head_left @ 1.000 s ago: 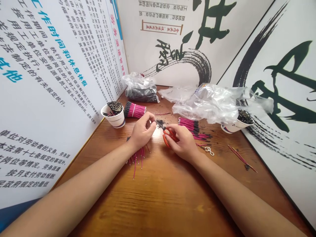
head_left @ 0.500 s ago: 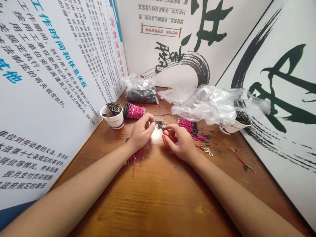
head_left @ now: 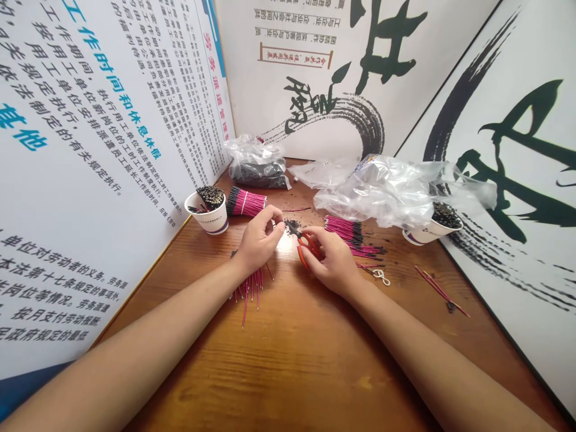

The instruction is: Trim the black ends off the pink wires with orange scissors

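Gripping red-handled scissors (head_left: 300, 239) in the right hand (head_left: 335, 258), just by black scraps (head_left: 297, 222). Holding the left hand (head_left: 260, 243) closed beside the blades (head_left: 292, 229) — perhaps around something too small to tell — near a tied pink bundle (head_left: 254, 203).

The bare left forearm (head_left: 148, 348), smooth and long, is broad at the near left edge and tapers to a slim wrist; the bare left hand (head_left: 260, 239) has slender, rounded fingers. The bare right forearm (head_left: 414, 354) tapers likewise from the near right toward the bare, slim-fingered right hand (head_left: 333, 258).
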Demonstrator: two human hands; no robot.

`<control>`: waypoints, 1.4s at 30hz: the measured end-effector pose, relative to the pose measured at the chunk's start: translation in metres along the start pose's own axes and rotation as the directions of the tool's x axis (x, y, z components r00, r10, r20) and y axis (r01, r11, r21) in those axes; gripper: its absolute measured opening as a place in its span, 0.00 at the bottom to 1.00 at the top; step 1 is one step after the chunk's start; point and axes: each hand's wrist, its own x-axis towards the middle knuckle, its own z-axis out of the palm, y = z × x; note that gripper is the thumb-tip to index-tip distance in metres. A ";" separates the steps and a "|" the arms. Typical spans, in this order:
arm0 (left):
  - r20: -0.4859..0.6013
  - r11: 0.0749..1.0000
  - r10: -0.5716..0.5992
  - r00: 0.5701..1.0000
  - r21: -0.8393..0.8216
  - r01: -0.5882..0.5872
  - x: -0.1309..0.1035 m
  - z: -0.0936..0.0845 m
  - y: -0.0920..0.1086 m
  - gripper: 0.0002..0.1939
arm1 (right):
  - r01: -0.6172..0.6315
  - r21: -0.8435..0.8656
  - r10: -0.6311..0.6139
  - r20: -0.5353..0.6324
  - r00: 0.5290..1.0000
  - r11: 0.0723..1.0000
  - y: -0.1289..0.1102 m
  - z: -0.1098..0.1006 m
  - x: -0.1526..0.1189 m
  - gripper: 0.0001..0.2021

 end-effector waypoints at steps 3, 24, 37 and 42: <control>0.008 1.000 0.003 1.000 -0.007 -0.003 0.000 0.000 -0.001 0.03 | 0.015 -0.001 -0.015 0.008 1.000 1.000 0.001 0.001 0.000 0.13; 0.012 1.000 0.019 1.000 -0.008 -0.019 0.001 0.000 0.001 0.03 | 0.027 0.010 -0.027 0.008 1.000 1.000 0.000 0.000 0.001 0.13; 0.016 1.000 0.010 1.000 -0.008 -0.010 0.001 0.000 0.001 0.02 | 0.013 0.025 -0.014 0.029 0.999 1.000 0.000 -0.001 0.001 0.13; 0.017 1.000 -0.001 1.000 -0.019 0.002 0.000 -0.001 0.001 0.03 | 0.019 0.049 -0.021 0.022 1.000 0.999 -0.001 -0.001 0.000 0.13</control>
